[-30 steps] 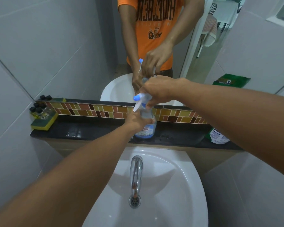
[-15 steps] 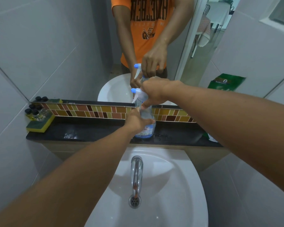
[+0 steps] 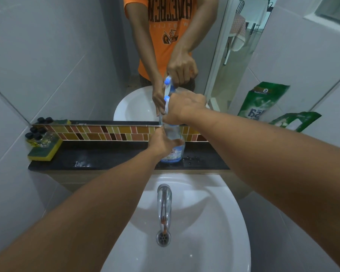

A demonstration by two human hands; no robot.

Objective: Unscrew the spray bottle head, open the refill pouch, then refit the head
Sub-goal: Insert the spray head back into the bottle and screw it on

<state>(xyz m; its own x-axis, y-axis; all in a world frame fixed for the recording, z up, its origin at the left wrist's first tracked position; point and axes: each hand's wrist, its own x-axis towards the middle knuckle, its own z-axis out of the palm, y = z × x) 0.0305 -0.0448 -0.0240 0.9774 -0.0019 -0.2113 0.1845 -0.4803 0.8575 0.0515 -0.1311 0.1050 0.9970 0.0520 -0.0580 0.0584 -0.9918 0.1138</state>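
A clear spray bottle (image 3: 174,152) with blue liquid at its bottom stands on the black ledge (image 3: 98,160) behind the sink. My left hand (image 3: 162,143) grips the bottle's body. My right hand (image 3: 182,109) is curled round the white and blue spray head (image 3: 166,104) at the neck, hiding most of it. The green refill pouch (image 3: 294,121) stands on the ledge to the right, partly behind my right forearm, and shows again in the mirror.
A white sink (image 3: 214,222) with a chrome tap (image 3: 164,201) lies below the ledge. A yellow-green sponge (image 3: 45,151) and several small black-capped bottles (image 3: 36,137) sit at the ledge's left end. The mirror (image 3: 165,46) rises above a mosaic tile strip.
My right hand has turned on the spray head, whose nozzle now points more upward. The view has shifted so the green pouch appears at the right. The bottle stays on the ledge.
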